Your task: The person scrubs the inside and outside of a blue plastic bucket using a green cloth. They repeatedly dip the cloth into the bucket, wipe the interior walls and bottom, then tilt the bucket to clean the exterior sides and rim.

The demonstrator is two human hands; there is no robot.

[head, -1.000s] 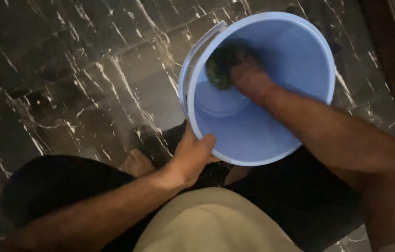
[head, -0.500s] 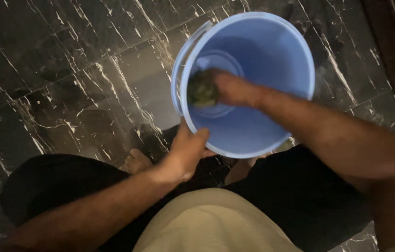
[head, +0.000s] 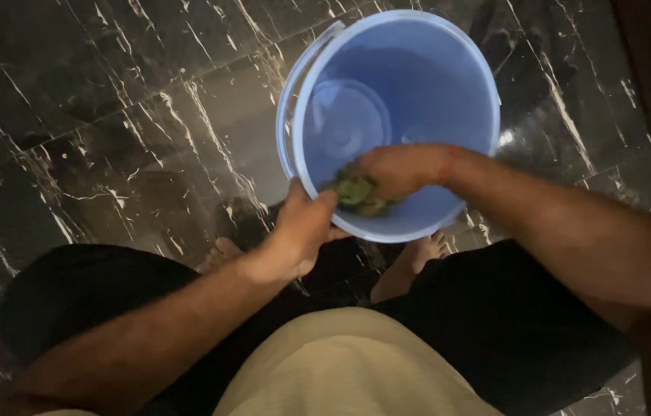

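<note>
A: Your left hand point(head: 298, 235) is clamped on the near rim of the light blue plastic bucket point(head: 418, 69), thumb curled over the edge into the inside, fingers wrapped round the outside wall.

B: And your right hand point(head: 398, 169)?

A: It's inside the bucket, closed around a green scrubbing pad point(head: 356, 192), pressing it against the near inner wall just beside your left thumb. The pad looks crumpled; its exact shape is hard to make out in this dim light.

B: Where does the bucket sit?

A: Far of your knees, tipped toward you so you look straight down onto its round base. Its pale handle point(head: 294, 100) hangs against the left outer side. Under it lies the black marble floor point(head: 110, 139) with white veins.

B: Anything closer in?

A: Your bare feet, one point(head: 221, 254) near the left wrist, one point(head: 410, 266) under the bucket's near edge, plus dark shorts point(head: 510, 323) and a beige shirt point(head: 348, 362).
</note>
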